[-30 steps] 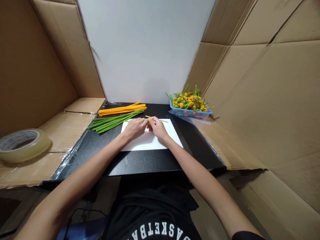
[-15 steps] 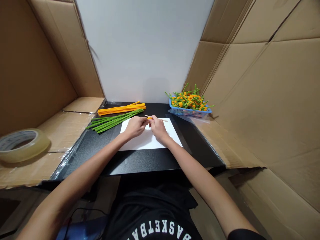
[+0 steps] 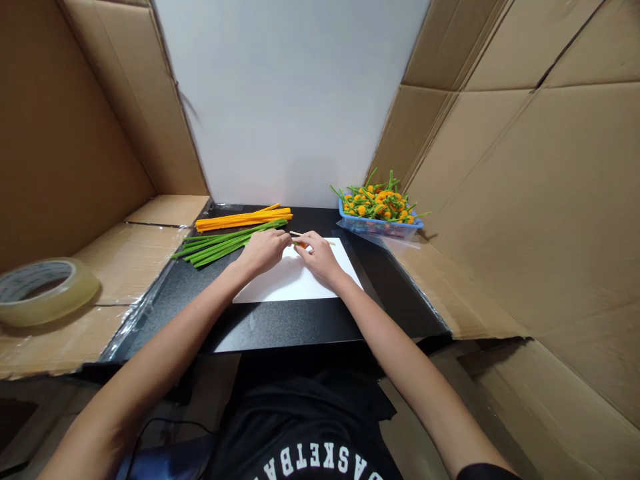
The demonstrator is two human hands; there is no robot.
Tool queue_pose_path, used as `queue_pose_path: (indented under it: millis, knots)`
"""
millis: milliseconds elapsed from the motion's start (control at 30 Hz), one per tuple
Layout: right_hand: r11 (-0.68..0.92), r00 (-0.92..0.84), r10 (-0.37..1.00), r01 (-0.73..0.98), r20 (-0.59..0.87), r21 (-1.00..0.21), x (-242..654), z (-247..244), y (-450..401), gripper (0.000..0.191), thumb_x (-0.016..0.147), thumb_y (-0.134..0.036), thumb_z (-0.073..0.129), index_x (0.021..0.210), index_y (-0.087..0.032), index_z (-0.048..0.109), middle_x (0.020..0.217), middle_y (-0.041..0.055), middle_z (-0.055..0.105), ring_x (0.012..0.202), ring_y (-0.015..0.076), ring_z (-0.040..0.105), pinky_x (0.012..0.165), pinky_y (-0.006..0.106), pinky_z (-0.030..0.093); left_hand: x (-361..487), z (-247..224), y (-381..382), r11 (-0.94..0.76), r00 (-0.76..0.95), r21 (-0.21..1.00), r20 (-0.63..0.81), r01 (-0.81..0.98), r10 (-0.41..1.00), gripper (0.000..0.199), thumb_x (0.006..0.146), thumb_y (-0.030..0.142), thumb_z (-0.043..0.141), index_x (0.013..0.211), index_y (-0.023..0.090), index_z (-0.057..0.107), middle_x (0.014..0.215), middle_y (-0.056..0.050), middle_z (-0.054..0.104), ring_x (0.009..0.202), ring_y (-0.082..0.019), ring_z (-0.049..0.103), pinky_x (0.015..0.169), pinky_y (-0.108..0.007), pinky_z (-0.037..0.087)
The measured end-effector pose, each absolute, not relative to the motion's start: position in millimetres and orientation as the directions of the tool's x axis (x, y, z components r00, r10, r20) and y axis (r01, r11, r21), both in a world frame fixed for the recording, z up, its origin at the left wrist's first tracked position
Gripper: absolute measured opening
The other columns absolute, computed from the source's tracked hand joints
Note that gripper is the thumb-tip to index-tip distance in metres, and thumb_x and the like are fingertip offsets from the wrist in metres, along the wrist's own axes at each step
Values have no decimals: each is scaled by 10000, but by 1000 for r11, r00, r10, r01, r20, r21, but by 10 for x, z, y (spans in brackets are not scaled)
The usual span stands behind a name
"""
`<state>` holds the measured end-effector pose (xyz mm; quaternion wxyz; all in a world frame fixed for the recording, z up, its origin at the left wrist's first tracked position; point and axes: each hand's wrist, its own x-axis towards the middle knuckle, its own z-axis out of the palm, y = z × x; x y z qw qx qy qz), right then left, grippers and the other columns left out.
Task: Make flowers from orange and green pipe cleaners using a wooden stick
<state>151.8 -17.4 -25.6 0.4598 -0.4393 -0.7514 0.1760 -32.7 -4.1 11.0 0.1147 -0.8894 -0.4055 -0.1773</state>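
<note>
Over a white sheet of paper [image 3: 285, 283], my two hands meet almost fingertip to fingertip. My right hand [image 3: 321, 257] is closed, pinching a small orange pipe-cleaner piece [image 3: 301, 245]. A bit of green shows at its left end, where the closed fingers of my left hand [image 3: 265, 252] pinch what looks like a green pipe cleaner [image 3: 295, 243]; most of it is hidden. A thin wooden stick [image 3: 296, 233] runs behind my right hand's fingers, showing on both sides. Left of the paper lies a bundle of green pipe cleaners [image 3: 215, 248], partly behind my left hand.
Orange pipe cleaners [image 3: 240, 218] lie behind the green bundle. A blue basket [image 3: 380, 227] at the back right holds many orange-and-green pieces [image 3: 377, 200]. A roll of clear tape [image 3: 83, 290] sits on cardboard at left. Cardboard walls [image 3: 550, 200] flank the black table [image 3: 285, 327].
My left hand has shifted slightly left, and a bit of green now shows between the hands. The orange piece sits a little lower in my right fingers. The paper's left edge has swung outward.
</note>
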Motion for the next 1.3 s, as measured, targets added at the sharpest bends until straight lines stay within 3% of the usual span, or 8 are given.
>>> queue_pose_path:
  millis: [133, 333, 633, 800, 933, 1033, 1300]
  knots:
    - [539, -152, 813, 560, 562, -628, 1529, -292, -138, 173, 847, -156, 629, 904, -204, 785, 937, 65, 685, 892, 186, 637, 783, 298, 495, -303, 119, -73, -685, 673, -123, 377, 718, 637, 264, 920, 133, 457, 921, 168, 719, 884, -91, 731, 819, -227, 661, 575, -286, 372]
    - [537, -220, 831, 556, 511, -635, 1594, -332, -87, 152, 841, -176, 658, 858, -236, 796, 904, 49, 737, 878, 199, 663, 814, 320, 487, -257, 140, -130, -707, 724, -188, 312, 682, 615, 231, 836, 63, 491, 847, 153, 704, 819, -98, 714, 796, -235, 637, 553, -312, 340]
    - [542, -302, 840, 497, 451, -677, 1632, -307, -98, 203, 823, -146, 622, 878, -236, 795, 893, 35, 755, 898, 204, 667, 842, 323, 491, -244, 155, -162, -716, 721, -145, 292, 683, 629, 237, 808, 51, 496, 829, 148, 711, 790, -115, 709, 770, -238, 634, 568, -310, 361]
    - [530, -239, 846, 481, 477, -698, 1598, -278, -143, 202, 808, -132, 612, 865, -223, 784, 948, 54, 746, 935, 202, 661, 757, 290, 504, -253, 133, -147, -697, 706, -160, 304, 699, 639, 264, 865, 93, 464, 871, 156, 721, 830, -113, 719, 800, -236, 653, 595, -301, 394]
    - [513, -173, 851, 472, 495, -717, 1556, -267, -172, 281, 787, -142, 622, 1019, -211, 764, 1061, 71, 749, 939, 197, 670, 730, 287, 519, -253, 125, -134, -670, 676, -143, 303, 729, 671, 294, 917, 148, 432, 889, 157, 724, 864, -116, 729, 795, -245, 676, 580, -299, 388]
    - [515, -174, 848, 494, 500, -701, 1549, -258, -181, 261, 792, -152, 610, 994, -195, 768, 1009, 72, 764, 887, 193, 676, 747, 300, 528, -251, 138, -137, -655, 654, -112, 301, 747, 694, 314, 943, 197, 422, 867, 154, 724, 873, -123, 731, 774, -241, 685, 589, -295, 392]
    - [574, -252, 813, 498, 525, -650, 1591, -231, -181, 328, 772, -103, 581, 980, -243, 793, 1006, 28, 782, 844, 187, 692, 772, 303, 535, -249, 202, -165, -646, 636, -68, 276, 761, 720, 261, 856, 171, 471, 820, 173, 730, 829, -108, 739, 763, -244, 686, 582, -291, 355]
